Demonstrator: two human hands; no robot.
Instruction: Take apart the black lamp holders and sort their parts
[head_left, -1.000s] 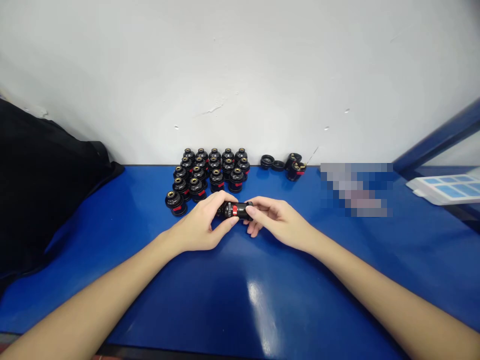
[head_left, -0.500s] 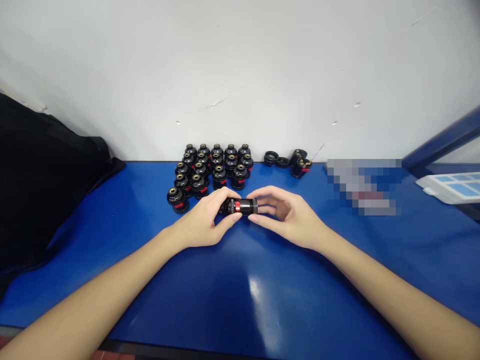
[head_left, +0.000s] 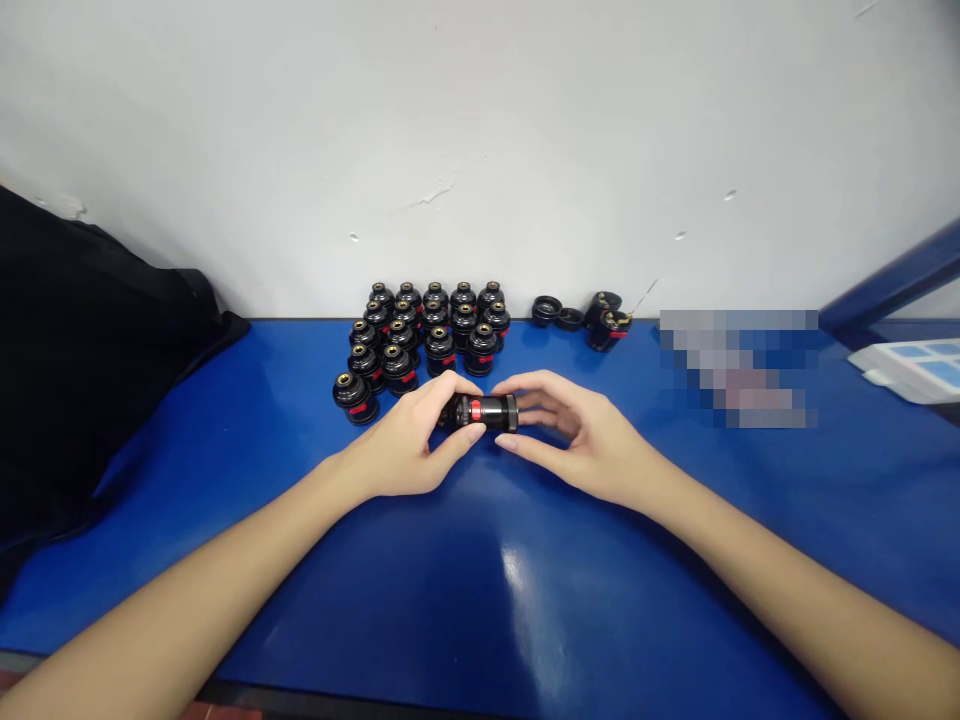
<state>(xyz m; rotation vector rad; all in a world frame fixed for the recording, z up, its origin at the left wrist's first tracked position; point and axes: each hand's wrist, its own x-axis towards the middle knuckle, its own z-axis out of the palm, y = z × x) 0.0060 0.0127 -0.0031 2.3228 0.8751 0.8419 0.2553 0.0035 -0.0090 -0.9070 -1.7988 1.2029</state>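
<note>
A black cylindrical part with a red band point(head_left: 486, 411) lies sideways between my hands, just above the blue table point(head_left: 480, 590). My left hand point(head_left: 409, 440) is closed round its left end, thumb and forefinger pinching it. My right hand point(head_left: 577, 435) grips its right end with fingertips curled round the ring there. Behind them stands a cluster of several upright black parts with brass centres and red bands point(head_left: 424, 335).
A few loose black rings and a part point(head_left: 585, 315) lie by the white wall at the back. A black cloth or bag point(head_left: 82, 370) covers the table's left side. A blurred patch sits to the right, and a white tray point(head_left: 911, 368) at the far right edge.
My right hand has shifted its hold on the part's right end, from clasping over it to fingertips round the ring. The view has tilted slightly. The left hand keeps its grip.
</note>
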